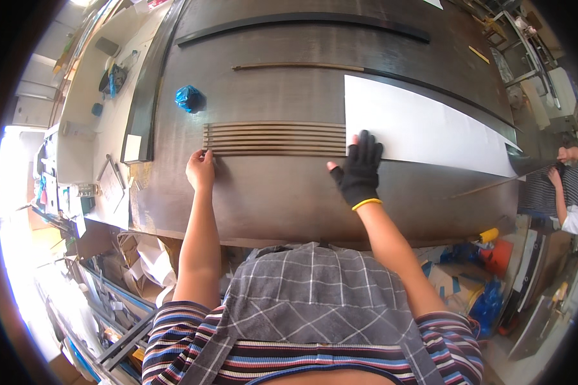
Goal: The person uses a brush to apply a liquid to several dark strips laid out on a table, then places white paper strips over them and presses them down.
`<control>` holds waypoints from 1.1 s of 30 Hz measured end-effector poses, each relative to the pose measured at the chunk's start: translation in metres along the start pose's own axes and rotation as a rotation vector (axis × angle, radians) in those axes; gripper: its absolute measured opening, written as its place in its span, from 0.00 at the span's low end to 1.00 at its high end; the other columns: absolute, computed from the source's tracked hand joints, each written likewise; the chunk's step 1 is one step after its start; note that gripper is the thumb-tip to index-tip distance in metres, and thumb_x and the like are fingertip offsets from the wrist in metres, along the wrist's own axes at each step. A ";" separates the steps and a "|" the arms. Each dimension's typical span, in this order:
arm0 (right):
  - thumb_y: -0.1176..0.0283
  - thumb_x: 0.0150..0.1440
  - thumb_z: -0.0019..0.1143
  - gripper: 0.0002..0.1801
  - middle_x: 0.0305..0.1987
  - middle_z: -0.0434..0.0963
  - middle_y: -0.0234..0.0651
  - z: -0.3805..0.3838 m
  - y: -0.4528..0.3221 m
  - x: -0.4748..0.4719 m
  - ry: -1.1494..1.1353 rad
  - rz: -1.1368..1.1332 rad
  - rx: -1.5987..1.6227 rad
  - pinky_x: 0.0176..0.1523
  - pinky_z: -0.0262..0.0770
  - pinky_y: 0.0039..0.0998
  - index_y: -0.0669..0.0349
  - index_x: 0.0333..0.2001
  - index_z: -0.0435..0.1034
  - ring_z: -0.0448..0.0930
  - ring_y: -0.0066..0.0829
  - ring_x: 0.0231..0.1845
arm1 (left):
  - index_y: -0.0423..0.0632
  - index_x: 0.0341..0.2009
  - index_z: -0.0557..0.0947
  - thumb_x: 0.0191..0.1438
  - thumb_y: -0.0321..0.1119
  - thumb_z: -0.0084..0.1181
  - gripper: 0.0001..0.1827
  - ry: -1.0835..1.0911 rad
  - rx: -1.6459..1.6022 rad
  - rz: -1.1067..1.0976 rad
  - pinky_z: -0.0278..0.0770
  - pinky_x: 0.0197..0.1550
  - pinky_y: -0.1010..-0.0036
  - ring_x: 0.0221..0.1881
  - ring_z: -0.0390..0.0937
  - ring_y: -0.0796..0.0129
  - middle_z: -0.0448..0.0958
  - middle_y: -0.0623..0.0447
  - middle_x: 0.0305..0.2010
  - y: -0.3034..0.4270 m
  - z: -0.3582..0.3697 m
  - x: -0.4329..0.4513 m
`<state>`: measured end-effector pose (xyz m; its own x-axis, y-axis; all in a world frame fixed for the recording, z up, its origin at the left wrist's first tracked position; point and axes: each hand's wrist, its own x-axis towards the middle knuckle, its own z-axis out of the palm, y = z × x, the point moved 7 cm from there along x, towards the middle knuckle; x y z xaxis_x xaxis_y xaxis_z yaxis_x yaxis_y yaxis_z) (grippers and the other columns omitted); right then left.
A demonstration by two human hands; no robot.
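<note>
Several long, thin brown strips [274, 139] lie side by side on the dark table [279, 197] in front of me. My bare left hand [201, 168] pinches the left end of the nearest strip between thumb and fingers. A large white sheet [409, 125] covers the right part of the strips. My right hand [361, 168], in a black glove with bare thumb and fingertip, rests flat with spread fingers at the sheet's near left corner. Its thumb points left, just below the strips.
Farther back lie a single long strip [298, 65] and a thick dark bar [303, 19]. A crumpled blue plastic bundle [189, 98] sits at the left. Another person's hands [561, 166] are at the right end. A yellow handle [488, 235] sticks out by the near edge.
</note>
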<state>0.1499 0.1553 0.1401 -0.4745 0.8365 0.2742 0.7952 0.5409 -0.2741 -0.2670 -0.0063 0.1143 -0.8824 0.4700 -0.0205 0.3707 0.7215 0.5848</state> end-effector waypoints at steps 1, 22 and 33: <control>0.46 0.53 0.57 0.50 0.74 0.44 0.56 0.001 -0.010 -0.002 0.017 -0.060 0.060 0.73 0.33 0.58 0.68 0.67 0.48 0.44 0.57 0.74 | 0.40 0.48 0.81 0.52 0.43 0.63 0.24 -0.027 -0.064 -0.043 0.79 0.39 0.66 0.35 0.82 0.59 0.83 0.45 0.34 0.000 0.006 0.001; 0.41 0.63 0.40 0.29 0.26 0.76 0.31 -0.035 0.119 -0.062 0.708 1.164 1.661 0.28 0.70 0.25 0.57 0.29 0.67 0.74 0.26 0.25 | 0.45 0.36 0.79 0.54 0.28 0.61 0.05 -0.247 -0.936 0.028 0.77 0.34 0.80 0.28 0.74 0.75 0.76 0.56 0.29 0.033 -0.090 -0.041; 0.58 0.53 0.58 0.16 0.33 0.77 0.47 -0.095 0.009 -0.142 0.125 0.444 0.210 0.40 0.72 0.45 0.61 0.32 0.70 0.77 0.48 0.36 | 0.46 0.49 0.78 0.54 0.35 0.64 0.19 -0.116 -0.284 -0.130 0.75 0.32 0.74 0.30 0.75 0.69 0.78 0.54 0.32 -0.262 -0.166 0.031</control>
<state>0.2600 0.0331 0.1867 -0.0487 0.9798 0.1937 0.8110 0.1520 -0.5649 -0.4395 -0.2658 0.0951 -0.8723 0.4496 -0.1923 0.1472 0.6165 0.7735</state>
